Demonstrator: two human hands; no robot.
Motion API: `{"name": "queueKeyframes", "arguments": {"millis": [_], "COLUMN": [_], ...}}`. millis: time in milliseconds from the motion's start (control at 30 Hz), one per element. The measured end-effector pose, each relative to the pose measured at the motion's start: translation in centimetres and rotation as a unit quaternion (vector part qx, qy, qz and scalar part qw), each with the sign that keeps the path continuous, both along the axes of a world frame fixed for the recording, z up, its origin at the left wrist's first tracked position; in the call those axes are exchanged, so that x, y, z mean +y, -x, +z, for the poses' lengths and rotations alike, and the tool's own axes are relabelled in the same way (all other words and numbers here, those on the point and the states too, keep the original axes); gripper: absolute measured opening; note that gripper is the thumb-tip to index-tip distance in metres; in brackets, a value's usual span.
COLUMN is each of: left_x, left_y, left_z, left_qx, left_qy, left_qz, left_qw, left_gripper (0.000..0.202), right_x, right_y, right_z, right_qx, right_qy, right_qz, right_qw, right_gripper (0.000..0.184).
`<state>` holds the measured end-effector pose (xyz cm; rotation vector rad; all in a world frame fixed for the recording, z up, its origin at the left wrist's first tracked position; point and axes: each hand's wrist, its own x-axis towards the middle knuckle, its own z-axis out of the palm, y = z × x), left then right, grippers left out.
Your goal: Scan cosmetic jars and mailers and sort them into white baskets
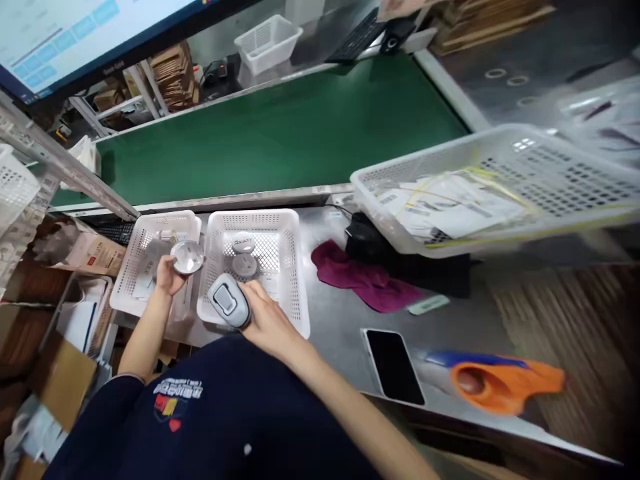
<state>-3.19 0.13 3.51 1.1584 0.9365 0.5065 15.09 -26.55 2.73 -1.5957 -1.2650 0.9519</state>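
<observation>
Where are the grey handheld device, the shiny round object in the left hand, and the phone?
Grey handheld device [229,302], head view: on its upper face.
Shiny round object [188,257], head view: centre of its face.
Phone [395,367], head view: on its dark screen.

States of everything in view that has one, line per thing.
Left hand: closed on shiny round item
Right hand: closed around grey handheld device
Monitor: on
Phone: face up, screen dark
Left basket: loaded, contents unclear
Middle basket: flat round items inside
Large basket: papers inside
Purple cloth: crumpled
Green belt: running or stopped, cannot tell
</observation>
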Motion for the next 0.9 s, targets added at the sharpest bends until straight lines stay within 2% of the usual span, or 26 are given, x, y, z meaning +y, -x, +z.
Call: {"name": "queueKeyframes", "arguments": {"millis": [67, 167, 267, 333, 367, 400, 467, 500, 533, 600, 700, 800, 900], "left_x": [-1.9, -4.1, -5.2, -4.8, -4.1, -3.2, -0.8, 0.3, 1.3, 2.3, 1.8, 1.3, 1.9], "left_y": [-1.2, -2.4, -2.6, -2.0, -1.5, -0.7, 1.6, 3.1, 4.6, 7.4, 10.0, 10.5, 9.1], "left_z": [-0.6, -2.0, -3.4, -3.7, -3.6, -3.3, -2.5, -2.2, -1.9, -1.9, -2.9, -3.2, -1.9], "left_qx": [0.012, 0.094, 0.131, 0.177, 0.218, 0.267, 0.370, 0.411, 0.442, 0.473, 0.493, 0.487, 0.426], "left_qy": [0.027, -0.009, -0.028, -0.106, -0.185, -0.275, -0.410, -0.432, -0.427, -0.378, -0.319, -0.293, -0.276], "left_qz": [-0.028, -0.060, -0.084, -0.094, -0.082, -0.057, -0.012, -0.009, -0.022, -0.071, -0.103, -0.079, -0.019], "left_qw": [0.999, 0.994, 0.987, 0.974, 0.955, 0.922, 0.834, 0.803, 0.789, 0.793, 0.803, 0.819, 0.861], "left_gripper": [0.075, 0.069, 0.058, 0.051, 0.048, 0.046, 0.044, 0.043, 0.044, 0.048, 0.058, 0.069, 0.073], "right_x": [0.0, -0.3, -1.1, -1.8, -2.3, -2.8, -3.9, -4.5, -5.0, -5.8, -6.1, -5.3, -3.8], "right_y": [0.0, -0.3, -0.7, -0.9, -1.0, -1.1, -1.1, -1.1, -1.1, -1.1, -0.8, -0.5, -0.5], "right_z": [0.7, 1.1, 0.8, 0.1, -0.4, -1.1, -2.6, -3.5, -4.3, -5.7, -6.4, -5.5, -3.7], "right_qx": [-0.025, -0.037, -0.025, -0.014, -0.007, 0.004, 0.028, 0.040, 0.050, 0.067, 0.082, 0.084, 0.083], "right_qy": [0.030, 0.060, 0.068, 0.058, 0.049, 0.039, 0.026, 0.028, 0.034, 0.052, 0.065, 0.047, 0.002], "right_qz": [-0.007, -0.025, -0.039, -0.043, -0.047, -0.053, -0.073, -0.085, -0.097, -0.117, -0.118, -0.083, -0.051], "right_qw": [0.999, 0.997, 0.997, 0.997, 0.998, 0.998, 0.997, 0.995, 0.993, 0.989, 0.987, 0.992, 0.995], "right_gripper": [0.080, 0.079, 0.071, 0.066, 0.064, 0.062, 0.057, 0.055, 0.053, 0.054, 0.055, 0.051, 0.043]}}
